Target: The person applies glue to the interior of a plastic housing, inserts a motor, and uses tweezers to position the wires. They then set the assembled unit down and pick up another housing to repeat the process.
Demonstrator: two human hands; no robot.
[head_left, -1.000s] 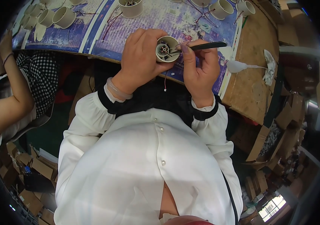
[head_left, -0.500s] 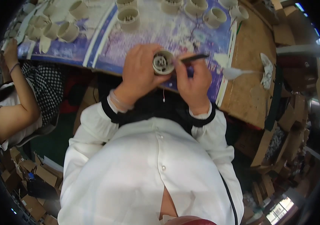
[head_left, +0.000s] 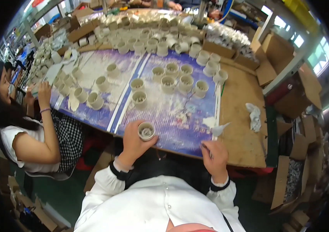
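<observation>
My left hand (head_left: 132,140) is wrapped round a small cream-coloured cup (head_left: 146,131) at the front edge of the table. Ring-shaped metallic parts show inside this cup. To its right, my right hand (head_left: 215,157) hovers by the table edge with its fingers bent together. Something dark shows at the fingers, but I cannot make out what it is. Several like cups, among them a near one (head_left: 139,99), stand upright beyond my hands with small parts inside. A white leaf-shaped piece (head_left: 220,129) lies just past my right hand.
A purple-blue sheet (head_left: 176,133) covers much of the table, with bare brown board (head_left: 238,116) at the right. There lies a crumpled white tissue (head_left: 254,116). More cups crowd the far side. Cardboard boxes (head_left: 288,181) stand at the right; a co-worker (head_left: 37,143) sits at the left.
The view has tilted up, showing more of the table. My right hand has moved away from the cup to the right; the dark-handled tool it held is no longer plainly visible. My left hand keeps the cup.
</observation>
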